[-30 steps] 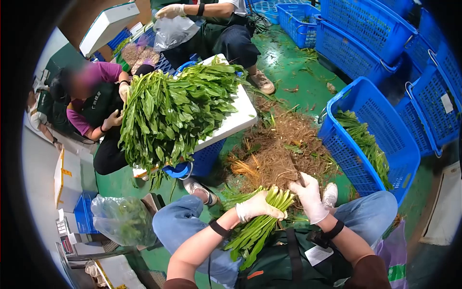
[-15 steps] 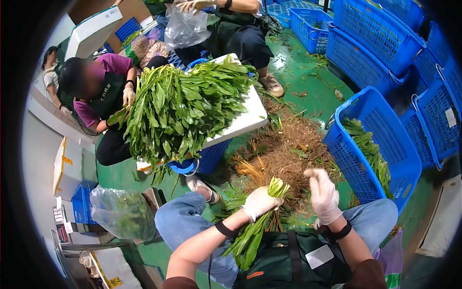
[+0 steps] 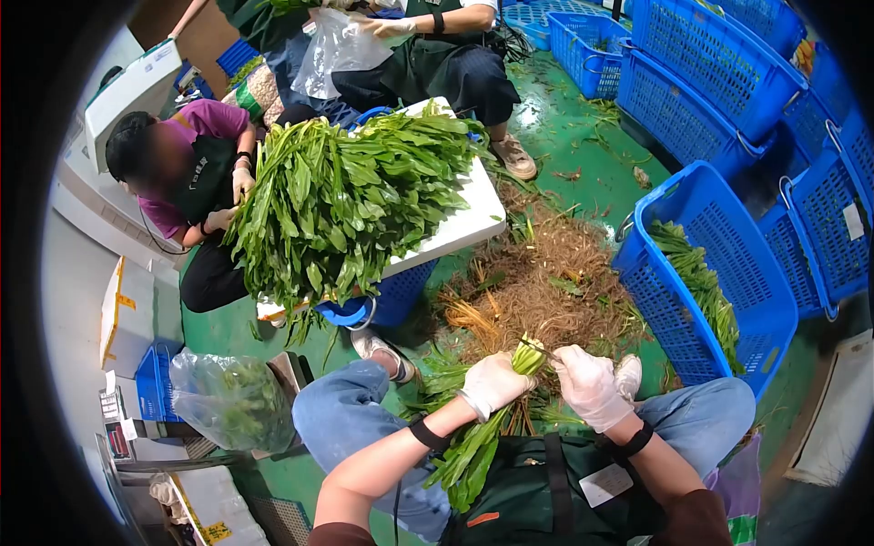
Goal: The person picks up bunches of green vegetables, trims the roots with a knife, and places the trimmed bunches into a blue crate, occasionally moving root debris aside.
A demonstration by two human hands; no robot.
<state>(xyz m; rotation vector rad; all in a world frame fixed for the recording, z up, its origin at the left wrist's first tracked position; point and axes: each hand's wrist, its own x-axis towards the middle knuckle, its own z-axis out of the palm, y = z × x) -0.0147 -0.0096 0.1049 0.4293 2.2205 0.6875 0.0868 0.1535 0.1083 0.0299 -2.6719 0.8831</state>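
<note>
My gloved left hand [image 3: 496, 387] is closed round a bunch of long leafy greens [image 3: 472, 466], pale stem ends up and leaves hanging over my lap. My gloved right hand [image 3: 594, 389] is closed beside those stem ends; a thin dark strip shows between its fingers and the stems, too small to name. Just beyond both hands lies a pile of brown roots [image 3: 555, 273] on the floor. More loose greens [image 3: 439, 378] lie under my left hand.
A white foam board [image 3: 455, 227] bears a big heap of greens [image 3: 346, 200]. A blue crate [image 3: 760, 300] with greens stands at right, near stacked blue crates [image 3: 710, 55]. One co-worker [image 3: 205, 164] handles the heap; another holds a clear bag [image 3: 341, 55].
My right hand has come down and left to the stem ends of the bunch. My left hand keeps its hold. The co-worker at the back has shifted the clear bag.
</note>
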